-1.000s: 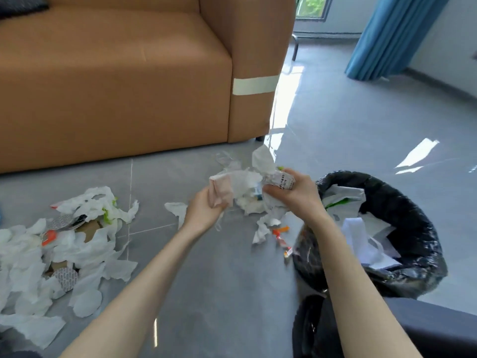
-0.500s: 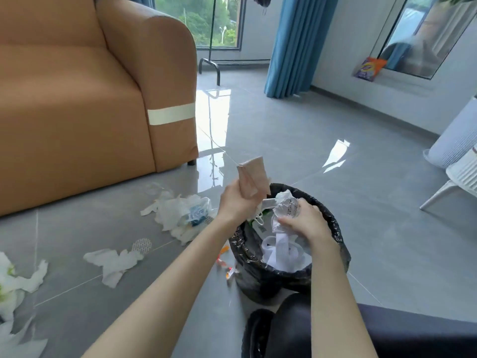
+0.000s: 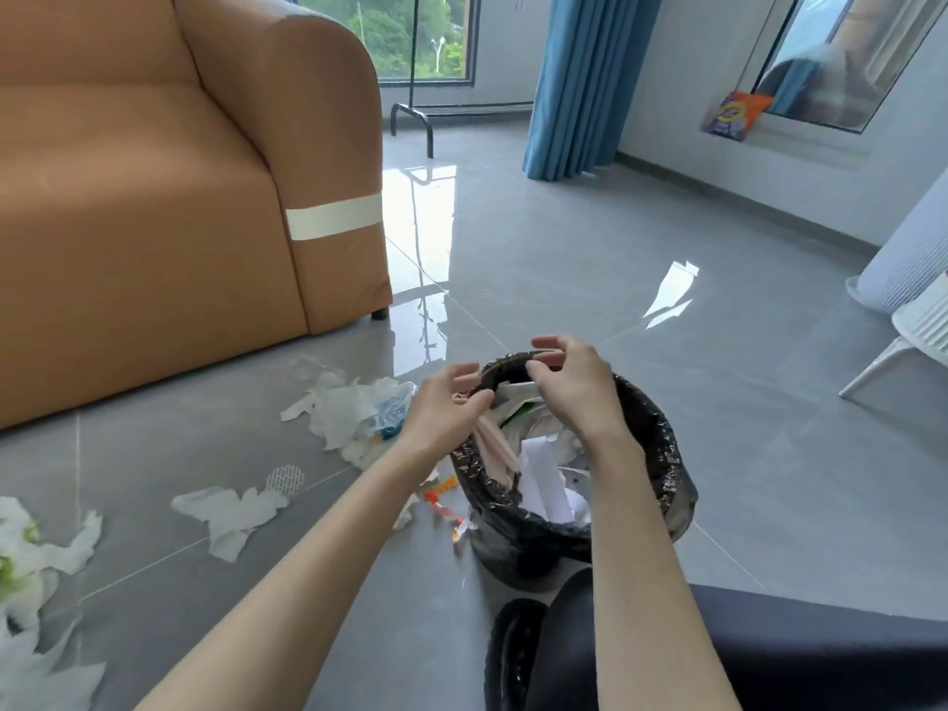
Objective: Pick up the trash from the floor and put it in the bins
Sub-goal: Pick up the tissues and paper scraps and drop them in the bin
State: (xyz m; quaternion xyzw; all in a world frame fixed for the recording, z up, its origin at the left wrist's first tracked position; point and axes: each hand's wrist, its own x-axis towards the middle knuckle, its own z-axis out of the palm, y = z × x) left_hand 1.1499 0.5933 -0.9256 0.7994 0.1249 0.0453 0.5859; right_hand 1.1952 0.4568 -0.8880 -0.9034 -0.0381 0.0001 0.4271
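Trash (image 3: pixel 354 418), mostly torn white tissue, lies on the grey floor (image 3: pixel 564 259) at left, near the foot of the orange sofa (image 3: pixel 154 223), with more scraps along the near left edge. A few orange wrappers (image 3: pixel 441 492) lie just left of the bin (image 3: pixel 662 454), which is lined with a black bag and partly filled with white paper (image 3: pixel 544 474).

Both bare forearms reach forward from the near edge. The left hand (image 3: pixel 441 410) hangs over the bin's left rim, palm turned right, its fingers (image 3: pixel 461 374) spread and relaxed. A tan paper (image 3: pixel 492 446) leans in the bin just below it; whether the thumb touches it cannot be told. The right hand (image 3: pixel 577 392) hovers over the bin's far side, fingers (image 3: pixel 551 343) loosely curled and empty.

A blue-printed wrapper (image 3: pixel 392 415) in the pile and a purple-orange packet (image 3: pixel 733 115) on the far sill carry print too blurred to read.
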